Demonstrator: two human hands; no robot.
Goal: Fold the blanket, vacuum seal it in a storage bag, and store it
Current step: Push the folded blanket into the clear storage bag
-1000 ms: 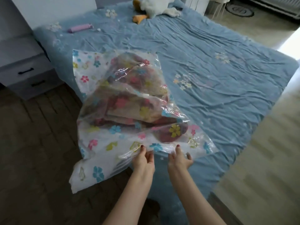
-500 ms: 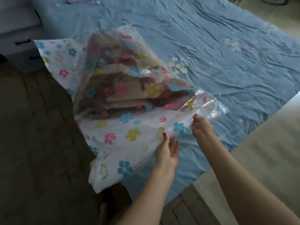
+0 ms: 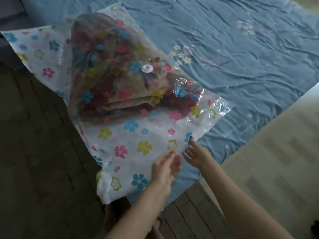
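The clear storage bag, printed with coloured flowers, lies flat across the near corner of the bed, partly hanging over the dark floor. The folded brown and red blanket is inside it, and a white round valve faces up on top. My left hand is at the bag's near edge, fingers and thumb closed on the plastic. Just right of it, my right hand has its fingers spread, with one fingertip touching the same edge.
The bed is covered by a wrinkled blue sheet with small flower prints. Dark wooden floor lies to the left and below, lighter floor to the right. A grey bedside cabinet corner shows at top left.
The bag was held up by its edge and turned over; now it lies flat on the bed corner with the valve on top. My right hand has loosened its grip and spread its fingers.
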